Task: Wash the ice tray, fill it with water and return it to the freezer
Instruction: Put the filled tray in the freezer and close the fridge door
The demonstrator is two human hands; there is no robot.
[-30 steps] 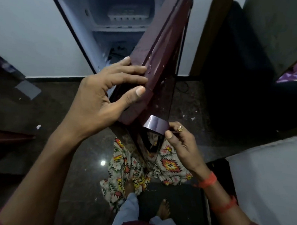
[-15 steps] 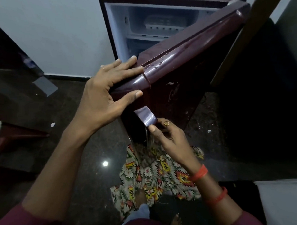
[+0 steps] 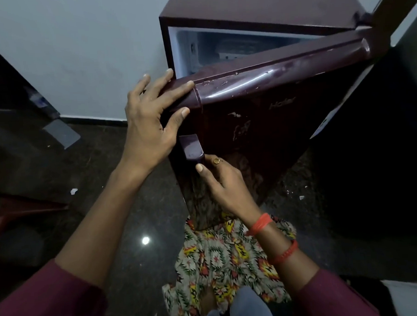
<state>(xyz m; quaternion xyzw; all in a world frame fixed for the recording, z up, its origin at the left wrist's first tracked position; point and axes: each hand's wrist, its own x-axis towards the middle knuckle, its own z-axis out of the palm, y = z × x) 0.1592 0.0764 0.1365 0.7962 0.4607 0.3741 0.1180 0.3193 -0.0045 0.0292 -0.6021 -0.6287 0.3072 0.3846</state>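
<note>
Quick count of what's here: one maroon fridge [image 3: 255, 5] with one door [image 3: 272, 112], and that door has one handle [image 3: 191, 149]. Two hands on it, the left hand [image 3: 148, 122] and the right hand [image 3: 224, 183]. One gold ring [image 3: 216, 160] on the right hand, plus two orange-red bands [image 3: 260, 223] on that wrist. One patterned cloth [image 3: 228, 259] on the floor, two small white scraps [image 3: 73, 191] lying on the dark tiles, and one bright light reflection [image 3: 145, 240]. Inside the fridge I can make out one pale tray-looking thing [image 3: 236, 53], too blurry to be sure.

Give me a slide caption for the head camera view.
Left hand on the fridge door, right hand at its handle, door nearly shut.
</note>
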